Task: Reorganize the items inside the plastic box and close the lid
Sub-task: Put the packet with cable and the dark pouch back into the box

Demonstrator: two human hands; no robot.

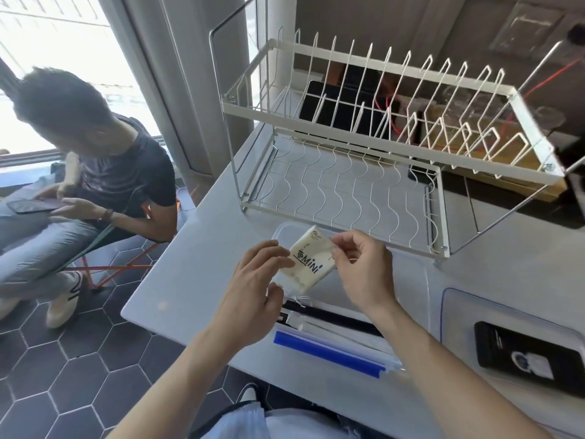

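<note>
Surface: pale grey, smooth-topped table [196, 280], its near-left corner above a floor of dark hexagonal tiles [63, 375].
Far side: white two-tier wire dish rack [348, 172] stands on the table.
Near edge: clear plastic box [421, 299] rests just in front of the rack, open on top.
Right of box: clear plastic lid [459, 308] lies flat just beside it.
On the lid: black rectangular card-like item [531, 356].

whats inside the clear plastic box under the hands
In the plastic box, below the tissue pack that both hands hold, lie a long black item and a blue strip. The arms cover the rest.
</note>
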